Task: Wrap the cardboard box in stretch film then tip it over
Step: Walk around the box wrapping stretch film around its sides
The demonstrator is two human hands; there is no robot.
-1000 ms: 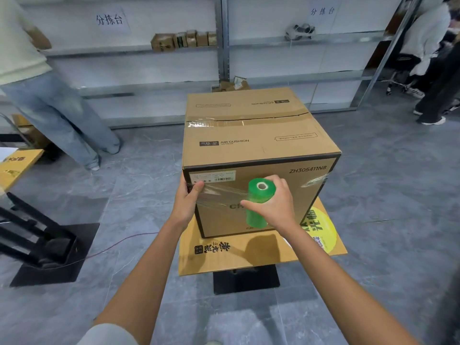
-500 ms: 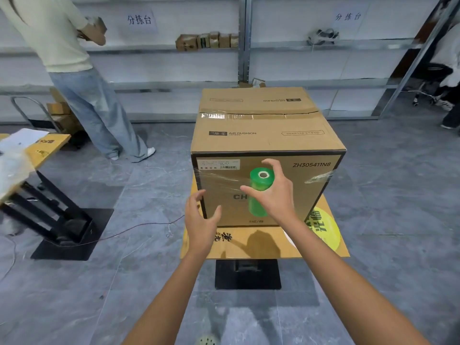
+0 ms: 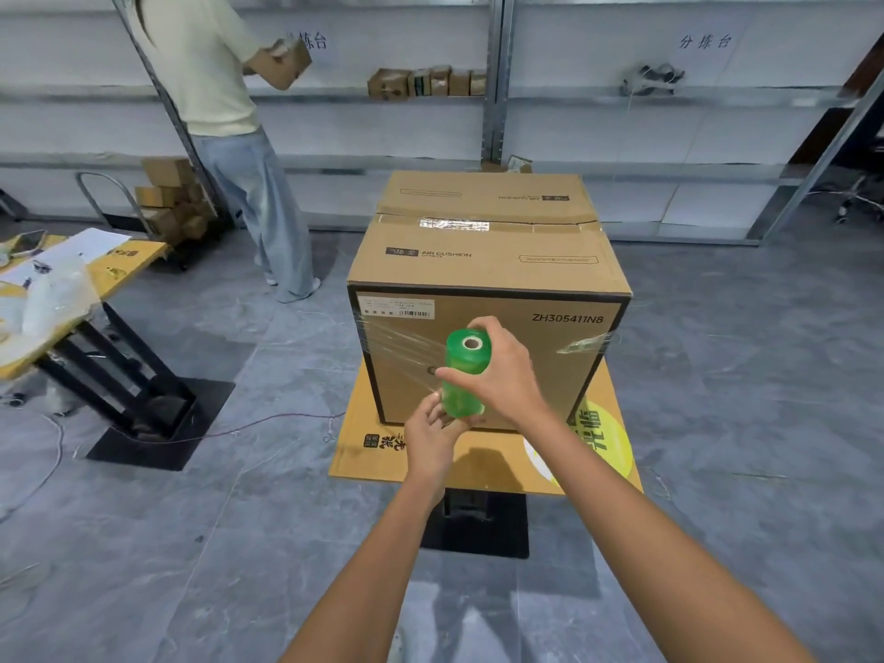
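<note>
A large brown cardboard box (image 3: 488, 260) stands upright on a small yellow-topped table (image 3: 378, 447). Clear stretch film (image 3: 402, 339) runs from the box's front left edge across its front face to a green film roll (image 3: 465, 375), held upright in front of the box. My right hand (image 3: 502, 370) grips the roll from the right side. My left hand (image 3: 433, 433) holds the roll's lower end from below. A loose bit of film (image 3: 581, 344) clings near the box's front right edge.
A second yellow table (image 3: 119, 270) with paper and plastic stands at the left on a black frame. A person (image 3: 229, 136) stands at the metal shelving (image 3: 492, 88) behind, beside a cart of small boxes (image 3: 167, 203). A thin cable (image 3: 268, 423) lies on the grey floor.
My left hand has let go of the box's front left edge and moved right to the bottom of the roll. The view has shifted left.
</note>
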